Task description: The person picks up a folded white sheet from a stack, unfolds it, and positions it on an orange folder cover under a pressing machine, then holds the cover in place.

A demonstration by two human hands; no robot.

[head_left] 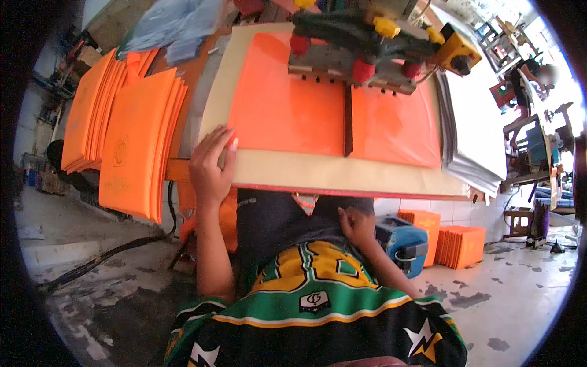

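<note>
My left hand (213, 164) rests at the near left corner of an orange sheet (287, 104), its fingers together and extended over the edge of the cream board (318, 171). My right hand (356, 224) lies on my lap below the board, fingers curled in; whether it holds anything cannot be made out. The orange sheet lies flat under clear plastic, with a dark upright strip (348, 122) across it. Above its far part is a machine head (354, 70) with red and yellow knobs.
Stacks of orange folders (137, 147) stand at the left, beside clear plastic sheets (174, 24). White sheets (474, 116) are piled at the right. On the floor are a blue machine (400, 244) and more orange stacks (460, 246). A person (524, 92) is at the far right.
</note>
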